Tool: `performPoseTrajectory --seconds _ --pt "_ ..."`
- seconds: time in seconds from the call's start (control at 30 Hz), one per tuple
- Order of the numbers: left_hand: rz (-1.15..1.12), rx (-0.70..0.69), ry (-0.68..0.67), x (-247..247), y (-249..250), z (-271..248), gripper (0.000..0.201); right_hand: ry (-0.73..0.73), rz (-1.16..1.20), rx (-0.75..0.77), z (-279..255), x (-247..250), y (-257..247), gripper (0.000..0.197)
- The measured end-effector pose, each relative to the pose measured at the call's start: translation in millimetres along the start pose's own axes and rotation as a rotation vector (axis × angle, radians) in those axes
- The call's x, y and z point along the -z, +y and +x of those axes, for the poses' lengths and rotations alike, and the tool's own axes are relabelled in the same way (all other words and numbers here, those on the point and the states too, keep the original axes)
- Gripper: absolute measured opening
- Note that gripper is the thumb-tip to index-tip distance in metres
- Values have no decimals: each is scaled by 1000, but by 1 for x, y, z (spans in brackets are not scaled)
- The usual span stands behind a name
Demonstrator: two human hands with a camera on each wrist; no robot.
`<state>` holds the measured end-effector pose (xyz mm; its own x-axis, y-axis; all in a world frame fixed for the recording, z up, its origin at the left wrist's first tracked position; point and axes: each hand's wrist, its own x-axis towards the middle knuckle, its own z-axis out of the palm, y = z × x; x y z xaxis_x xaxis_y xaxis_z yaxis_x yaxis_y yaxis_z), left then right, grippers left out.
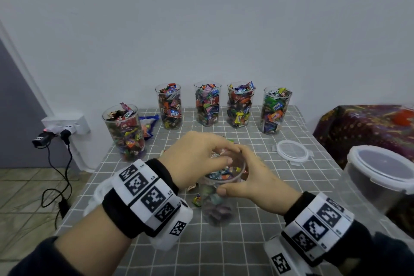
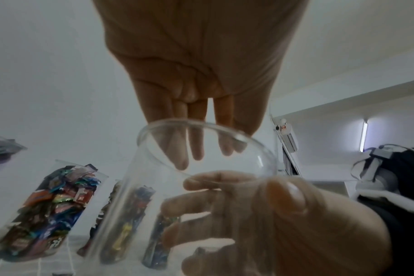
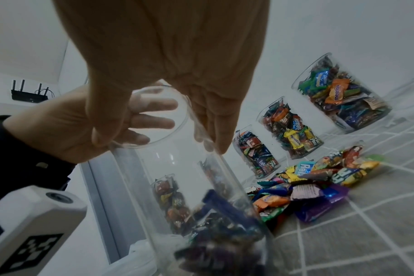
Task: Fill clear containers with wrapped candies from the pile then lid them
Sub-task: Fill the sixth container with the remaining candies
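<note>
I am steadying the clear container [image 1: 218, 204] near the table [image 1: 257, 242] centre, my right hand [image 1: 253, 182] curled round its rim at three o'clock. My left hand [image 1: 197, 159] is hovering loose-fingered over the mouth. I should scoop the candy pile [image 3: 319, 181] at twelve o'clock, dropping low.

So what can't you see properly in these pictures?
- Candy pile: in the head view, mostly hidden behind both hands.
- Left hand: whether it holds a candy cannot be told; its fingers curl over the jar mouth.
- Jar's base: cut off by the bottom edge in both wrist views.
- Big tub: cut off by the right edge in the head view and blurred; contents unclear.
- Right hand: fingertips hidden behind the jar in the head view.
</note>
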<state>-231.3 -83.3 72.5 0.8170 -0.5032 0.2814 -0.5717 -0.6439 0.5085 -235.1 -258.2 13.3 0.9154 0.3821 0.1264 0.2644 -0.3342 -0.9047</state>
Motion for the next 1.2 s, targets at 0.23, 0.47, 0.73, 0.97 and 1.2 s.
performPoseTrajectory --seconds 0.23,0.47,0.73,0.97,1.2 --pt "-258 179 299 16 -27 3 21 -60 14 -66 -1 4 5 85" --pt "-39 452 89 12 -71 10 31 -321 -336 -104 13 18 21 98" --pt "194 745 -178 -20 -111 25 77 -287 -931 -225 51 27 46 93" --pt "93 875 -366 -36 -152 39 123 -373 -1009 -350 73 28 58 116" --pt "24 779 -497 -44 -147 52 117 -420 -986 -395 86 23 64 125"
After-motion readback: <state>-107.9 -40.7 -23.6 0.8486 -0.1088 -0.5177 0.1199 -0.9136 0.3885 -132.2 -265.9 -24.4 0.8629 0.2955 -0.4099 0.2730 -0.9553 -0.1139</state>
